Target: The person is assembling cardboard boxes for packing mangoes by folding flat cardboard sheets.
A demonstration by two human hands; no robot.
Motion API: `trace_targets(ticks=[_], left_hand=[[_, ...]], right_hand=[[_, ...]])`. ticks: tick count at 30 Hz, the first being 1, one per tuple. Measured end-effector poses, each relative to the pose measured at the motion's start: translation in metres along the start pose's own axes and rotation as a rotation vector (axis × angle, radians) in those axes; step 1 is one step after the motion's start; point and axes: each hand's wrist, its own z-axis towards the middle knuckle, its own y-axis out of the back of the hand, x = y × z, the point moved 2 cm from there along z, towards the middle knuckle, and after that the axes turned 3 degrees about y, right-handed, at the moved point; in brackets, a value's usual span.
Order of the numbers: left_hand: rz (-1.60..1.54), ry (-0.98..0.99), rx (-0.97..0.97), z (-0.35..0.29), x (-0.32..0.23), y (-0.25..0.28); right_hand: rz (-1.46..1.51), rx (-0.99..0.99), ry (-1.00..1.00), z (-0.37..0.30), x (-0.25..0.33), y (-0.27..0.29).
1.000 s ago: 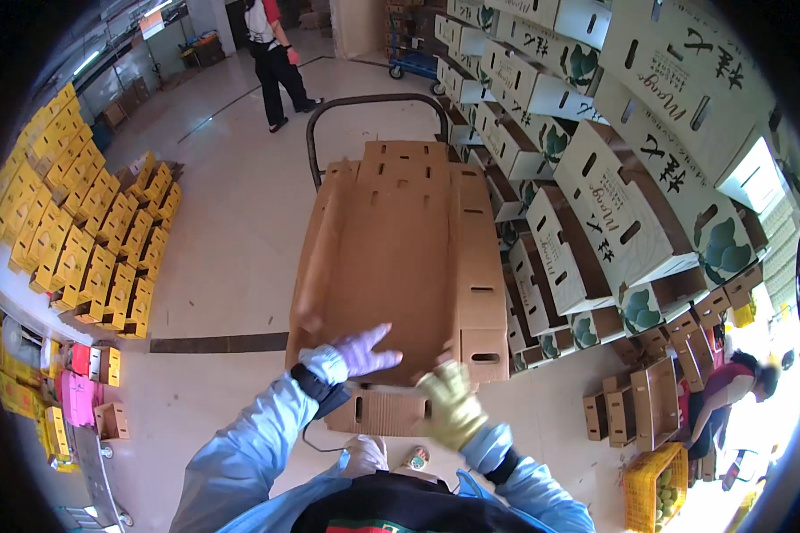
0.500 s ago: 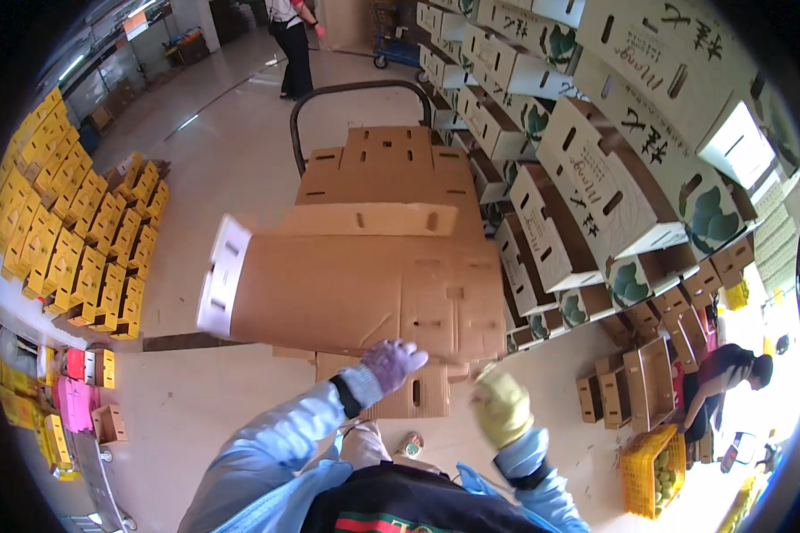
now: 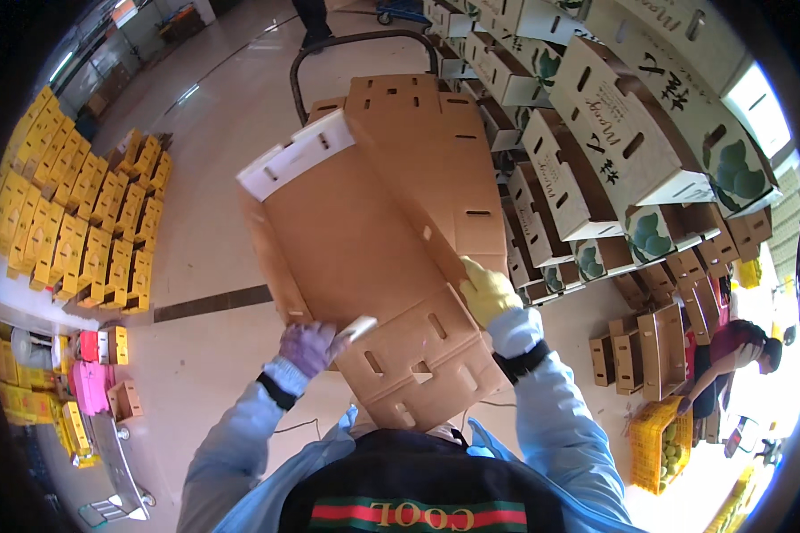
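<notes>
A partly folded cardboard box point(image 3: 347, 231) lies tilted in front of me, brown inside. Its far end stands up with a white face, both long sides are raised, and the near end flap lies flat toward my body. My left hand point(image 3: 309, 348), in a purple glove, is closed on the near left corner, where a small white-edged tab sticks out beside the fingers. In a yellow glove, my right hand point(image 3: 489, 291) grips the right side wall near its close end. Under and beyond the box lies a stack of flat cardboard blanks point(image 3: 471, 169).
A black cart handle point(image 3: 364, 35) arches behind the blanks. White printed boxes point(image 3: 622, 133) are piled high at right, yellow boxes point(image 3: 89, 213) at left. At lower right a person point(image 3: 729, 360) bends by a yellow crate of green fruit point(image 3: 658, 444). Another person's legs point(image 3: 313, 22) show at the top.
The box has turned from lying crosswise to pointing away from me, and its side walls have come up. My left hand moved left onto one corner; my right hand rose onto the right wall.
</notes>
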Motion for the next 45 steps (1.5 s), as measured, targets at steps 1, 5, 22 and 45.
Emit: trace_targets(ticks=[1, 5, 22, 45], left_hand=[[-0.069, 0.212, 0.054, 0.012, 0.005, 0.002], [0.060, 0.019, -0.088, 0.027, 0.015, 0.007], [-0.264, -0.178, -0.132, 0.083, -0.062, 0.016], [-0.551, -0.278, 0.089, 0.152, -0.043, -0.001]], right_hand=[[-0.005, -0.041, 0.016, -0.012, 0.001, 0.000], [0.446, 0.182, -0.296, -0.046, 0.008, 0.026], [-0.353, -0.130, 0.866, 0.009, 0.027, 0.030], [0.607, -0.098, 0.002, -0.070, 0.000, 0.071]])
